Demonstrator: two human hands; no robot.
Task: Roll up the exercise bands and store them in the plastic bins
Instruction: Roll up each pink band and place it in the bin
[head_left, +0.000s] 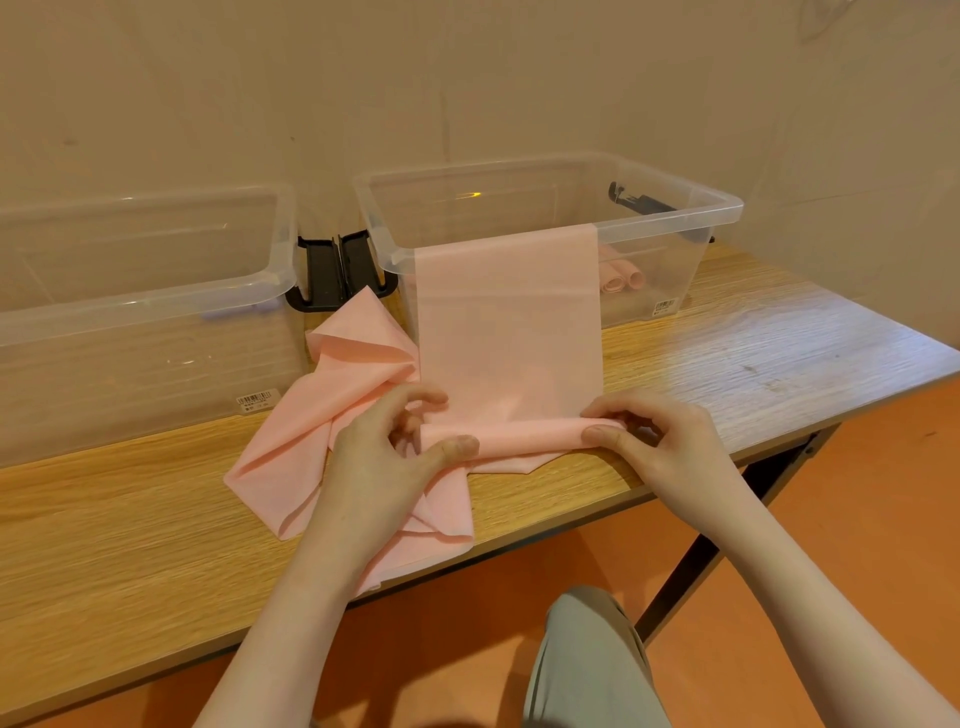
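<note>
Pinching the rolled near end of the pink band (506, 332), the left hand (400, 457) and right hand (657, 441) hold it on the wooden table (727, 358). The roll lies left to right. The band's long axis runs near to far, its far end draped over the right bin's (550, 208) near rim.

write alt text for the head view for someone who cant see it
Both hands, left and right, pinch the rolled near end of a pink band on a wooden table. Its far end drapes over the right bin, which holds rolled bands.
</note>
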